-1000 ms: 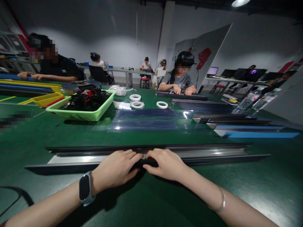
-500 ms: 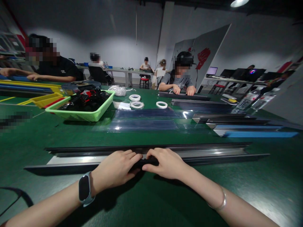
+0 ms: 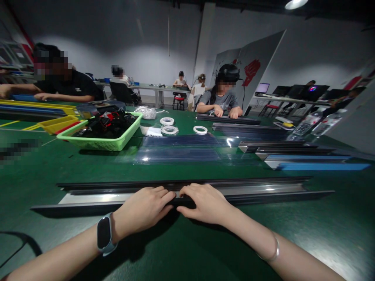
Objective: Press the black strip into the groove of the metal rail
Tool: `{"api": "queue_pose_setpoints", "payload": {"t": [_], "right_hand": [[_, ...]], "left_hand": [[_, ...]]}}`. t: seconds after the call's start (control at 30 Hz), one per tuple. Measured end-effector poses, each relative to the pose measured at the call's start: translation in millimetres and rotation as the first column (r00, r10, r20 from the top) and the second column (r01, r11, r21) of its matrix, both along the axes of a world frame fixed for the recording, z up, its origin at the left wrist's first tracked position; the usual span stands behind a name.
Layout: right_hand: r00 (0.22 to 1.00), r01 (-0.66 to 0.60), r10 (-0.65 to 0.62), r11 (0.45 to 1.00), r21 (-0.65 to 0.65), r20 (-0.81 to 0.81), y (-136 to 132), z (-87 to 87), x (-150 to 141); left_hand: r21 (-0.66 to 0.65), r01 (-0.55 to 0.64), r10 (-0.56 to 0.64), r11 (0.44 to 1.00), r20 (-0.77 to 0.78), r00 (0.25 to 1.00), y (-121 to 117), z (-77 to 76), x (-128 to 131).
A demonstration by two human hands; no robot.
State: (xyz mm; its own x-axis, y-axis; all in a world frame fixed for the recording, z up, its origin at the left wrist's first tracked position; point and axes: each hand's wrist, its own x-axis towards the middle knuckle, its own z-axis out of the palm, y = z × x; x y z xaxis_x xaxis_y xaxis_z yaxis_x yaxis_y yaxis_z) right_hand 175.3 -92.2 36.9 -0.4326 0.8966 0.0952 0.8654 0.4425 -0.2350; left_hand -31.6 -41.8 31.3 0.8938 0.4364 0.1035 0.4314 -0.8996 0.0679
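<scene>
- Because both hands meet at the middle of the channel (image 3: 249, 189), its long ends at nine and three o'clock lie unheld on the worktop (image 3: 96, 169); uneven pressure could swivel or rock it.
- The left hand (image 3: 146, 208) bends its fingers over the near wall (image 3: 82, 209), thumb low on the outer side; the right hand (image 3: 205, 205) mirrors it. Both seem to pinch that wall, but how hard, I cannot tell. A loose hold could slip off the edge.
- The fingertips almost meet at the middle, so they might crowd each other, and a slide along the edge might scrape skin if it is sharp.
- Whatever the fingertips press inside is hidden; a misplaced push could go unnoticed.
- With the watch (image 3: 104, 233) toward eight o'clock, just short of the near wall, a forward shift of the wrist could knock or scuff the finish.
- At twelve o'clock, beyond the far wall, lies clear film (image 3: 178, 154); shoving the channel away could crease it.
- Should the three o'clock end swing outward, it could clip the blue profile (image 3: 322, 167) between two and three o'clock.
</scene>
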Motion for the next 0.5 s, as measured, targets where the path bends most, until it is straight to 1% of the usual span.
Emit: {"api": "queue_pose_setpoints", "payload": {"t": [0.23,0.4,0.5], "right_hand": [[0.998,-0.013,0.011,0.999,0.03,0.068,0,2.8,1],[0.991,0.059,-0.066,0.996,0.066,0.119,-2,2.6,5],[0.985,0.083,-0.091,0.995,0.061,0.149,-1,-2.3,2]], "left_hand": [[-0.043,0.016,-0.017,0.999,-0.024,1.0,5,2.0,-6],[-0.014,-0.031,0.03,0.999,-0.082,0.996,8,6.4,-15],[0.016,-0.05,0.051,0.999,-0.07,0.996,7,6.2,-16]]}}
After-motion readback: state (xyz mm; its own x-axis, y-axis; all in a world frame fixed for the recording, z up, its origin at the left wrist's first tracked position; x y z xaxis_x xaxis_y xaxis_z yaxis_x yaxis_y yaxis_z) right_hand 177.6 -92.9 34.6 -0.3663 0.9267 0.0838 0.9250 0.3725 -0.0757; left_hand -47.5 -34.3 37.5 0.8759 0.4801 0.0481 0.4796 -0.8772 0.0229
